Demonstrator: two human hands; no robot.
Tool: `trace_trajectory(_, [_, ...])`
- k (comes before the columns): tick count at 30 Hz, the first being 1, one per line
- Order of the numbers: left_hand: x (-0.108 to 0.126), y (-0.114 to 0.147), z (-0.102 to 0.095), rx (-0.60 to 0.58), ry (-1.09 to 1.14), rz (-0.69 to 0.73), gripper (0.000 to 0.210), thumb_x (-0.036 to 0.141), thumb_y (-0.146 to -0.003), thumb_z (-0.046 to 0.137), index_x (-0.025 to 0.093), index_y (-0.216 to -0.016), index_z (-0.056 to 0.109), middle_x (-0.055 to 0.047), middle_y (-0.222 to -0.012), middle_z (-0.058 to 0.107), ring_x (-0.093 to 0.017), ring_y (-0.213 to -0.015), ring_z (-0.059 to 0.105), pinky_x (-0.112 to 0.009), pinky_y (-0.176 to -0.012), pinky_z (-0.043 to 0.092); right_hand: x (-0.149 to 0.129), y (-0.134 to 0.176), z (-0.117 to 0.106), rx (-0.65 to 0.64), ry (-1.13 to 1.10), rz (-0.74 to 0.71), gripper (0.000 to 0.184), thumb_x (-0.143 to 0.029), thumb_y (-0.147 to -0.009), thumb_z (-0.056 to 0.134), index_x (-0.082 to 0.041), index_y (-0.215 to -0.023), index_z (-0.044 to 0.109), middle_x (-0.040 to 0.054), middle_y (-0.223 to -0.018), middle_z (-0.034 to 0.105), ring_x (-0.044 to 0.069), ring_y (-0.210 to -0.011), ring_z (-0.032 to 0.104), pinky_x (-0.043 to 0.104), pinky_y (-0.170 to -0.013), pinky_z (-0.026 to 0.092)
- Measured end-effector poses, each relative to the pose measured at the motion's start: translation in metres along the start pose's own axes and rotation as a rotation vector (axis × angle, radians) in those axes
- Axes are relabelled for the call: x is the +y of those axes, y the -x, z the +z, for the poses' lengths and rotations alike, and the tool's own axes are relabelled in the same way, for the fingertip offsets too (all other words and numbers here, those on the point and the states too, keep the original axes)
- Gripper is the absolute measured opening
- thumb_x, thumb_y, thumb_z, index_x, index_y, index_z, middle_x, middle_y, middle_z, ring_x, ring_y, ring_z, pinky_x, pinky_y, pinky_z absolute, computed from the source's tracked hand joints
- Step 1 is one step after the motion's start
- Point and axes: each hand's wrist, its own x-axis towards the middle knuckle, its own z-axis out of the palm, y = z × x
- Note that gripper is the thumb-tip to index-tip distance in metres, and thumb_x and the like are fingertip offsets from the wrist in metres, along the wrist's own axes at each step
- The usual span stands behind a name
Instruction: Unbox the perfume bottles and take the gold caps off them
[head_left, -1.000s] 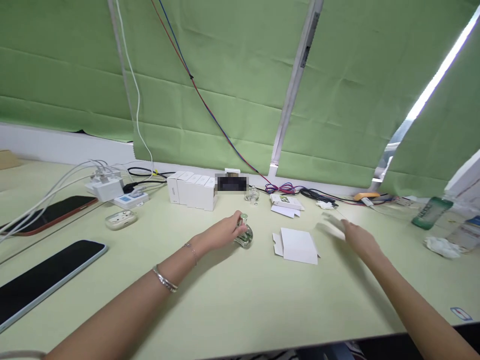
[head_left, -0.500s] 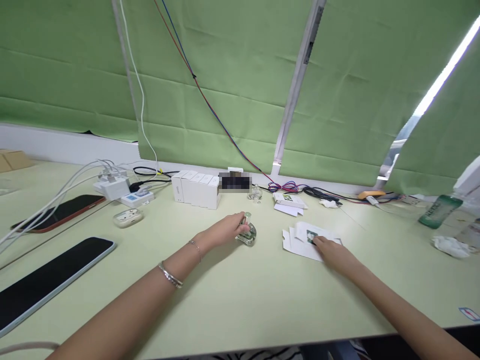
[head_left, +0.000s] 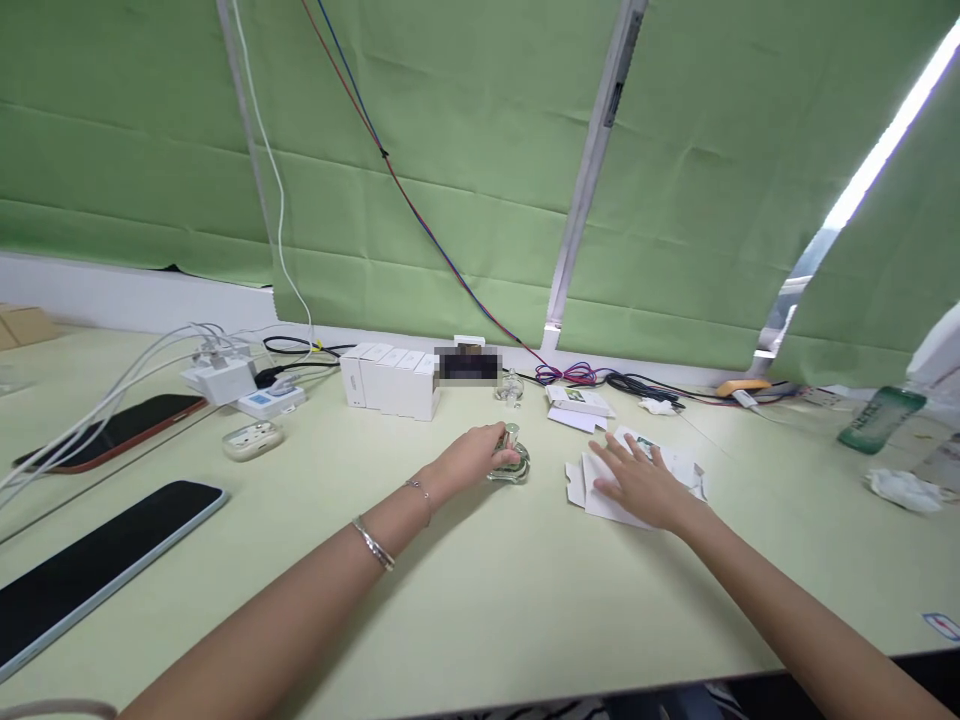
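Observation:
My left hand [head_left: 480, 455] is closed around the upper part of a small clear glass bottle [head_left: 517, 466], a perfume bottle by its look, standing upright on the table. To its right my right hand [head_left: 641, 483] lies open, fingers spread, over a flattened white paper box [head_left: 613, 506] and loose white papers; the fingers cover part of them. A small dark green picture shows on a paper beyond the fingers. Farther back stands a second clear glass bottle [head_left: 511, 386]. Beside it is a flat white box [head_left: 581, 402] with a green picture.
A row of white boxes [head_left: 390, 382] stands behind my left hand. Phones [head_left: 105, 570], a white earbud case [head_left: 253, 440] and chargers [head_left: 221, 375] lie at left. Cables [head_left: 637, 387] run along the wall. A green bottle [head_left: 881, 420] and crumpled tissue [head_left: 907, 490] are at right.
My left hand and the glass bottle have shifted slightly right. My right hand has gone from gripping the paper's edge to lying spread over the papers, which have shifted a little.

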Motion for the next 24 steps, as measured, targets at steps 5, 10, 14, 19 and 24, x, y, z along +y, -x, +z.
trace_trajectory(5, [0.001,0.003,-0.002,-0.016,0.039,0.007,0.023,0.043,-0.08,0.046,0.02,-0.077,0.046,-0.003,-0.088,0.066,-0.02,-0.079,0.059,-0.026,-0.061,0.037,0.067,-0.006,0.021,-0.166,-0.039,0.254,0.059,-0.044,-0.086,0.036,-0.021,-0.139,0.022,0.0121,-0.145,0.025,0.031,-0.128,0.031,0.047,-0.098,0.033])
trace_trajectory(10, [0.004,0.001,-0.001,-0.018,0.046,0.0,0.025,0.044,-0.08,0.046,0.021,-0.074,0.043,-0.004,-0.087,0.067,-0.021,-0.081,0.059,-0.027,-0.06,0.037,0.104,0.004,0.043,-0.205,-0.001,0.149,0.041,-0.025,-0.091,0.027,-0.014,-0.128,0.038,0.0154,-0.122,0.054,0.025,-0.105,0.056,0.034,-0.084,0.043])
trace_trajectory(14, [0.006,0.001,-0.001,-0.014,0.024,0.002,0.026,0.045,-0.08,0.046,0.02,-0.076,0.045,-0.005,-0.087,0.066,-0.021,-0.082,0.059,-0.027,-0.061,0.037,0.104,0.009,0.028,-0.124,0.103,0.289,0.039,-0.006,-0.083,0.028,-0.009,-0.119,0.043,0.0177,-0.099,0.062,0.028,-0.089,0.061,0.035,-0.069,0.045])
trace_trajectory(19, [0.005,0.001,-0.001,-0.016,0.013,0.008,0.026,0.046,-0.08,0.046,0.02,-0.077,0.046,-0.004,-0.087,0.066,-0.021,-0.081,0.06,-0.027,-0.061,0.038,0.049,0.027,0.002,0.271,0.212,0.22,0.043,-0.005,-0.084,0.024,-0.006,-0.124,0.04,0.0203,-0.105,0.06,0.028,-0.093,0.059,0.039,-0.077,0.045])
trace_trajectory(24, [0.003,-0.001,0.0,-0.008,0.009,-0.002,0.026,0.047,-0.08,0.045,0.02,-0.077,0.046,-0.005,-0.088,0.066,-0.021,-0.077,0.059,-0.028,-0.06,0.038,-0.027,0.05,0.029,0.098,0.313,-0.219,0.051,0.003,-0.075,0.031,-0.012,-0.121,0.047,0.0197,-0.126,0.05,0.029,-0.087,0.062,0.04,-0.065,0.052])
